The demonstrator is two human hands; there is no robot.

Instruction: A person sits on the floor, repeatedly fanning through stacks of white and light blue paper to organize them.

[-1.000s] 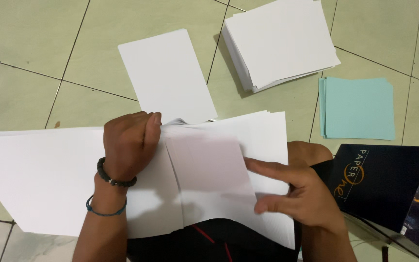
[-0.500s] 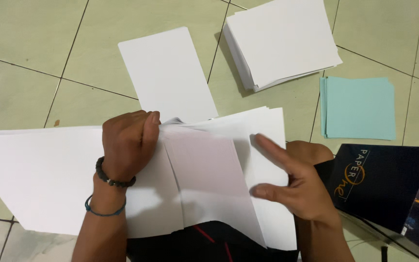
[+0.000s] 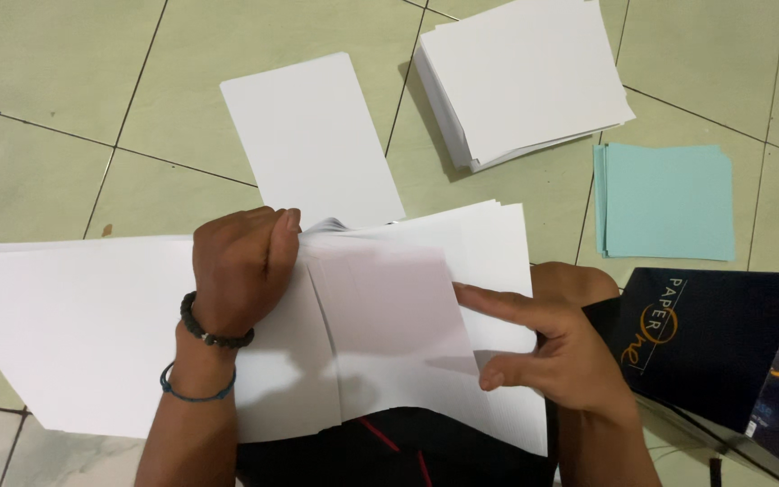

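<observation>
A: Listing item one: white sheets (image 3: 74,325), mid-frame over the lap, long axis left to right.
B: Left hand (image 3: 236,266)?
A: Fingers curled together, pinching the sheets' upper edge.
B: Right hand (image 3: 556,356)?
A: Lower right, fingers spread apart, flat against the folded flap (image 3: 389,316), which lies just left of them.

Open floor (image 3: 56,63) lies to my upper left, bare tile with nothing on it, and a strip runs clear between the single sheet (image 3: 313,135) and the white stack (image 3: 525,77). To my right the way is crowded: the teal stack (image 3: 664,200) sits just above the dark box (image 3: 723,347), which stands close beside my right hand (image 3: 556,356). The wide sheets (image 3: 65,325) cover my lap and the floor at my left.
</observation>
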